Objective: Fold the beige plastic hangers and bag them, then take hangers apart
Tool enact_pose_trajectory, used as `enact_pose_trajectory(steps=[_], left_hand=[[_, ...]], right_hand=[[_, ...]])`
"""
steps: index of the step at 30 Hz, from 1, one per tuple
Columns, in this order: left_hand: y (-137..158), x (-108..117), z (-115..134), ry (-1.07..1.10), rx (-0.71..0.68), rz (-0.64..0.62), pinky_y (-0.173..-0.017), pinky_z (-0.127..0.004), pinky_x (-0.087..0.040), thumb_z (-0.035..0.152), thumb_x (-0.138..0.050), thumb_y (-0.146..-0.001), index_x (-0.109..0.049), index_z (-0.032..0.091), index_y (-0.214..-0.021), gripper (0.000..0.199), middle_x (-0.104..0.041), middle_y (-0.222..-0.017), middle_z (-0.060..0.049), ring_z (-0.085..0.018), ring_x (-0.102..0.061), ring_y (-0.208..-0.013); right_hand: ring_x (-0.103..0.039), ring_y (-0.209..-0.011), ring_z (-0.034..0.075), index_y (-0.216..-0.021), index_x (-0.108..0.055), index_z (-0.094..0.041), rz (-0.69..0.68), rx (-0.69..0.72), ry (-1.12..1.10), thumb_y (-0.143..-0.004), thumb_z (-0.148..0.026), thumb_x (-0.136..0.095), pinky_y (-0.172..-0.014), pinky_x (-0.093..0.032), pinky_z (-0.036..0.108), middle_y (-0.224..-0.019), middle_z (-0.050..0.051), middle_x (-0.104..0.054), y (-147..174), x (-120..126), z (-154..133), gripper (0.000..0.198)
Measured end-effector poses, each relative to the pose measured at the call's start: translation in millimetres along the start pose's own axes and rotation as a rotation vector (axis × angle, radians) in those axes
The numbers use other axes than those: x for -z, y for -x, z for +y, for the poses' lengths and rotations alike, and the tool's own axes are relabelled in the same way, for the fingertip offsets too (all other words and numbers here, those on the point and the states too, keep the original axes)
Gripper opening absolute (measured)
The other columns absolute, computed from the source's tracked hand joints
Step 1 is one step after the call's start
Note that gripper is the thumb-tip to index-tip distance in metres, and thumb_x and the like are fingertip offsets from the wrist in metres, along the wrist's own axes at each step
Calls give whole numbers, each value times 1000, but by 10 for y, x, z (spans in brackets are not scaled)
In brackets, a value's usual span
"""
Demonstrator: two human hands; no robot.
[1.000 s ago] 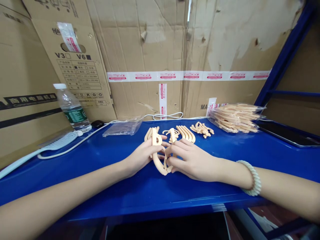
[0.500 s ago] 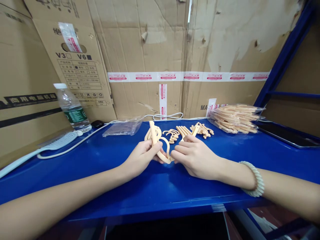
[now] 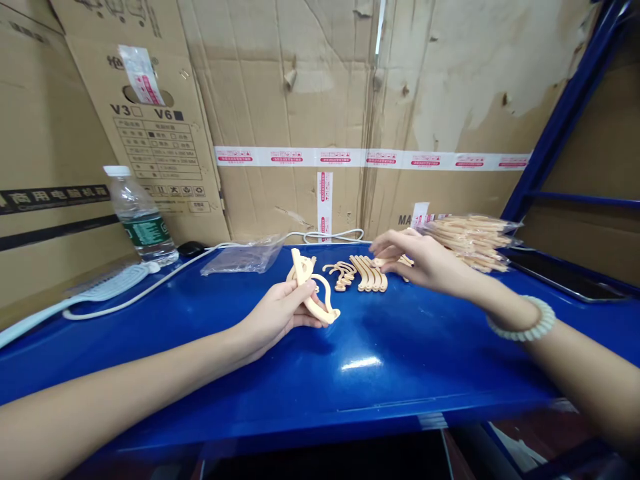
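My left hand is closed around a cream plastic assembly of curved, flat parts, which looks like a folding hanger. Its long arm points up and a hooked loop stands out to the right. My right hand reaches over the loose parts at the back, with its fingers closed about a cream plastic piece; the rest of that piece is hidden by the hand. Just left of those fingers lies a row of curved cream arms. Several small cream hooks lie beside the row.
Bagged cream parts are piled at the right rear, near a dark tablet. To the left are a water bottle, a pale hairbrush, a clear plastic bag and a white cable. Cardboard walls the blue table.
My right hand has left the assembly and moved back and right to the loose parts. My left hand still holds the assembly, shifted slightly left. More of the row of arms shows.
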State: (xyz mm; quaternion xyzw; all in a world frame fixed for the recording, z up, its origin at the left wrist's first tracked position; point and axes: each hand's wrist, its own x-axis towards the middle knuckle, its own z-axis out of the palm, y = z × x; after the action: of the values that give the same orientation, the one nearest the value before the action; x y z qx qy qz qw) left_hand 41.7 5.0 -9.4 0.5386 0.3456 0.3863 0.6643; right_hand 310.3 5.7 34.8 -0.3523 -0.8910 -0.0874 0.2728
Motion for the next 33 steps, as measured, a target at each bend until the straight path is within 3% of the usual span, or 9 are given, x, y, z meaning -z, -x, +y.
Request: enact_pose_trajectory(steps=[4,10,17,24,29,33], left_hand=[[-18,16,-3,35,10,-8,-53,-22,-50,28,-59,-90,-56,11,-82,19,-67,-63,-7,-18,-68,-62],[-24,27,0,38,21,-6,-54,-23,-51,29,-58,-90,-58,11,-82,20,-69,-64,-8,-16,-67,-60],[-16,10,18,38,40,-3,-55,-22,-51,30,-59,-91,-59,11,-83,20,-69,-65,-8,-17,-68,-62],[-9,2,31,24,53,6,-56,-22,-52,27,-51,-95,-58,11,-85,21,-69,-66,-8,-16,-69,-64],[-8,16,15,37,32,-23,-58,-22,-52,36,-62,-89,-56,13,-76,27,-69,-67,-7,-17,-69,-65],[-22,28,2,24,21,-38,-59,-24,-52,38,-63,-88,-57,14,-80,27,-71,-71,-8,-18,-70,-70]], right_hand=[[-58,-106,23,-89,-68,-19,-224,30,15,-90,-26,-56,-91,-43,40,-101,8,-68,29,70,394,14],[-60,-94,19,-87,-70,-16,-376,-16,-44,-85,-14,-58,-86,-48,36,-100,9,-65,62,-52,493,13],[-61,-91,19,-95,-70,-17,-398,-100,9,-80,-14,-60,-83,-49,34,-98,7,-64,64,-6,463,18],[-62,-67,15,-86,-69,-15,-465,-264,44,-77,-17,-67,-61,-44,25,-75,3,-68,39,-10,361,9],[-64,-68,16,-81,-68,-16,-444,-271,57,-76,-14,-67,-62,-44,24,-76,3,-70,46,-90,381,6],[-64,-68,15,-81,-67,-16,-412,-259,59,-75,-9,-63,-63,-44,24,-77,3,-71,53,-127,421,10]])
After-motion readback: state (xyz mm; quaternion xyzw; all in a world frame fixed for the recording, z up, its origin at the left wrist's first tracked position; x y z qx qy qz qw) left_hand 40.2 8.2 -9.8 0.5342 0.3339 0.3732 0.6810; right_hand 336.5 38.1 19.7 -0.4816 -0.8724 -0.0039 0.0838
